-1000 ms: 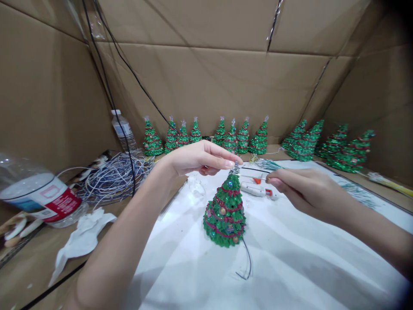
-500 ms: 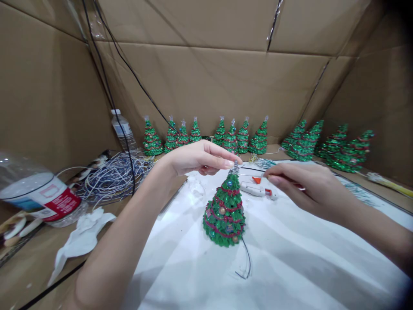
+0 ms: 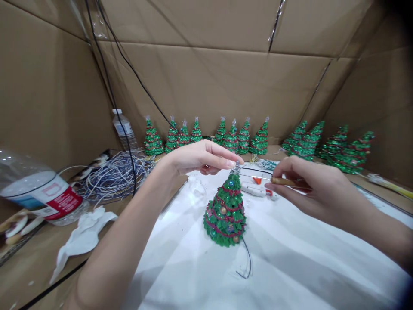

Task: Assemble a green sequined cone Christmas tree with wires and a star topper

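A small green Christmas tree (image 3: 226, 211) with red garland and tiny ornaments stands upright in front of me. My left hand (image 3: 211, 157) reaches over from the left, thumb and fingers pinching the clear star (image 3: 237, 165) at its tip. From the right, my right hand (image 3: 306, 185) is closed around the wooden handle of a thin awl (image 3: 287, 181). The awl's metal shaft points left, its end close to the treetop just under the star; whether it touches is too small to tell. Black wire (image 3: 249, 258) trails from the tree's base.
Behind the tree lie a glue gun (image 3: 254, 189) and crumpled clear plastic (image 3: 195, 185) on a white board (image 3: 290, 267). Several finished trees (image 3: 243, 137) line the cardboard wall. Tangled wire (image 3: 112, 176), a large bottle (image 3: 41, 193), a water bottle (image 3: 124, 129) and tissue (image 3: 82, 234) sit left.
My right hand has shifted slightly right and turned, so the awl's wooden handle now shows. The left hand keeps its pinch on the star, and the tree stands in the same place.
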Motion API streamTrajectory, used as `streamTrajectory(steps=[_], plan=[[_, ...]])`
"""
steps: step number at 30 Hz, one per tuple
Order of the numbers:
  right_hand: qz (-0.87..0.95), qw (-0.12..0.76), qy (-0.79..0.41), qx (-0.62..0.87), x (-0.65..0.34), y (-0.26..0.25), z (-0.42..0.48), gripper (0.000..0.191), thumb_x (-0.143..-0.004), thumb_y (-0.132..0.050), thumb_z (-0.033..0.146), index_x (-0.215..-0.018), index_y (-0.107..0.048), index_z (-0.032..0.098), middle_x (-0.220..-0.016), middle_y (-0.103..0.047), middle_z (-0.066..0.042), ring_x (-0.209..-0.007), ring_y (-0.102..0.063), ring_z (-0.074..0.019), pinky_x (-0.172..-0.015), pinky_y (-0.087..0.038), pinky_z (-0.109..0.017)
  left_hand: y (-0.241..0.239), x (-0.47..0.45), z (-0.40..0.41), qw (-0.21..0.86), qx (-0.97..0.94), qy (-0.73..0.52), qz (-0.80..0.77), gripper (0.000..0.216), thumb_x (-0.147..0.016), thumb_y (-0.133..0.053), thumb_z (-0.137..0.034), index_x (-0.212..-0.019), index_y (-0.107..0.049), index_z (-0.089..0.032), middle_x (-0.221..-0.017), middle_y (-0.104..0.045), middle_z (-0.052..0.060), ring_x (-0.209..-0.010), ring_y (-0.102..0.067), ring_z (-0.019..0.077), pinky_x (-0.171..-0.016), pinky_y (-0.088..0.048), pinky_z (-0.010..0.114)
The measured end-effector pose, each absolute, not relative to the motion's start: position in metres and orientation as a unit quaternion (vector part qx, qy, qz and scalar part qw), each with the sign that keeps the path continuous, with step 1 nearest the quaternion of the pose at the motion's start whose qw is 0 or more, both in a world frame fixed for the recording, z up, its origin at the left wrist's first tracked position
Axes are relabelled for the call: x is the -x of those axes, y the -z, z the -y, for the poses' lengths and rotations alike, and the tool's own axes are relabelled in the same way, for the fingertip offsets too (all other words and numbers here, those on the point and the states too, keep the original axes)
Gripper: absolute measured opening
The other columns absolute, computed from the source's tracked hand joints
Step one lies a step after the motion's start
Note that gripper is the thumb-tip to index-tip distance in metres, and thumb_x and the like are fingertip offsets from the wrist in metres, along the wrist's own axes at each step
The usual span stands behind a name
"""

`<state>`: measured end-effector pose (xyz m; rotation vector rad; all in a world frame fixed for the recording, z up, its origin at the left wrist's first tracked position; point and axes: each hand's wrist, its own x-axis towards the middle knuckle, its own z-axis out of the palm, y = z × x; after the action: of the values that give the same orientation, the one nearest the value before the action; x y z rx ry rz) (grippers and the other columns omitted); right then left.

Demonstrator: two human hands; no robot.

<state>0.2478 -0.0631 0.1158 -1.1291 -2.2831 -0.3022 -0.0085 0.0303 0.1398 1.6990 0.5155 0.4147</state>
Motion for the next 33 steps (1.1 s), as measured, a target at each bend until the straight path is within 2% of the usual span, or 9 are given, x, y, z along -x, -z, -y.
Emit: streamTrajectory(steps=[6,12,15,19,22,25,29,31,33], plan=[[0.874,0.243,0.169,0.386,-0.2493,-0.1167,0.0614,0.024,-0.096,-0.040,0.028,-0.082,-0.057,0.020,-0.068,-0.061,-0.002,-0.056,-0.055,-0.0147,-0.050,-0.037,-0.028,-0.1389,0.0087,-0.0311,0.615,-0.735,-0.181,-0.223,0.021,-0.077,-0.069,-0.018,-0.097,-0.072,-0.014,-0.053,-0.042,-0.004,-0.047,-0.032,0.0054,-0.043,-0.017,0.020],[0.858,0.281,0.114,0.415,-0.2459,-0.1192,0.0616,0.014,-0.087,-0.059,0.034,-0.086,-0.055,0.020,-0.068,-0.060,0.000,-0.052,-0.053,-0.0113,-0.048,-0.039,-0.025,-0.1382,0.0089,-0.0314,0.618,-0.733,-0.181,-0.217,0.019,-0.077,-0.069,-0.018,-0.096,-0.073,-0.015,-0.053,-0.043,-0.004,-0.046,-0.032,0.0049,-0.042,-0.017,0.020],[0.869,0.265,0.112,0.403,-0.2468,-0.1212,0.0592,0.015,-0.091,-0.051,0.031,-0.083,-0.057,0.021,-0.067,-0.061,0.000,-0.055,-0.054,-0.0125,-0.050,-0.038,-0.026,-0.1379,0.0091,-0.0315,0.621,-0.732,-0.183,-0.215,0.018,-0.077,-0.069,-0.017,-0.095,-0.074,-0.016,-0.052,-0.043,-0.004,-0.046,-0.032,0.0047,-0.042,-0.018,0.019],[0.880,0.231,0.114,0.399,-0.2463,-0.1220,0.0573,0.032,-0.097,-0.036,0.031,-0.072,-0.052,0.020,-0.058,-0.052,0.000,-0.051,-0.048,-0.0130,-0.048,-0.033,-0.027,-0.1381,0.0087,-0.0314,0.623,-0.729,-0.184,-0.217,0.018,-0.078,-0.068,-0.016,-0.095,-0.074,-0.015,-0.052,-0.043,-0.004,-0.045,-0.032,0.0049,-0.042,-0.018,0.019],[0.866,0.248,0.074,0.427,-0.2452,-0.1203,0.0592,0.023,-0.093,-0.046,0.039,-0.081,-0.052,0.020,-0.058,-0.049,0.002,-0.048,-0.044,-0.0112,-0.045,-0.033,-0.025,-0.1384,0.0081,-0.0312,0.621,-0.730,-0.180,-0.220,0.018,-0.078,-0.068,-0.017,-0.095,-0.073,-0.016,-0.053,-0.043,-0.004,-0.045,-0.032,0.0050,-0.042,-0.018,0.019],[0.850,0.281,0.043,0.444,-0.2455,-0.1186,0.0611,0.023,-0.086,-0.058,0.043,-0.086,-0.053,0.020,-0.061,-0.051,0.003,-0.047,-0.043,-0.0101,-0.044,-0.035,-0.024,-0.1386,0.0081,-0.0312,0.620,-0.731,-0.181,-0.220,0.018,-0.078,-0.068,-0.016,-0.095,-0.073,-0.015,-0.053,-0.043,-0.004,-0.046,-0.032,0.0050,-0.042,-0.017,0.020],[0.857,0.284,0.050,0.428,-0.2446,-0.1205,0.0616,0.026,-0.093,-0.046,0.036,-0.076,-0.057,0.020,-0.061,-0.055,0.001,-0.049,-0.047,-0.0105,-0.046,-0.035,-0.025,-0.1389,0.0086,-0.0311,0.622,-0.730,-0.180,-0.218,0.018,-0.078,-0.068,-0.017,-0.095,-0.073,-0.015,-0.053,-0.042,-0.004,-0.046,-0.031,0.0051,-0.043,-0.017,0.020],[0.863,0.275,0.058,0.421,-0.2433,-0.1220,0.0615,0.034,-0.096,-0.039,0.033,-0.069,-0.054,0.020,-0.056,-0.051,0.001,-0.048,-0.046,-0.0103,-0.046,-0.034,-0.025,-0.1392,0.0088,-0.0310,0.621,-0.731,-0.180,-0.220,0.019,-0.077,-0.068,-0.017,-0.096,-0.073,-0.015,-0.053,-0.042,-0.004,-0.046,-0.032,0.0054,-0.043,-0.017,0.021],[0.862,0.275,0.053,0.423,-0.2426,-0.1222,0.0614,0.033,-0.095,-0.041,0.035,-0.069,-0.053,0.020,-0.053,-0.047,0.003,-0.045,-0.042,-0.0100,-0.044,-0.032,-0.025,-0.1395,0.0088,-0.0308,0.618,-0.732,-0.181,-0.222,0.020,-0.078,-0.068,-0.017,-0.097,-0.072,-0.014,-0.053,-0.042,-0.004,-0.046,-0.032,0.0055,-0.043,-0.017,0.021]])
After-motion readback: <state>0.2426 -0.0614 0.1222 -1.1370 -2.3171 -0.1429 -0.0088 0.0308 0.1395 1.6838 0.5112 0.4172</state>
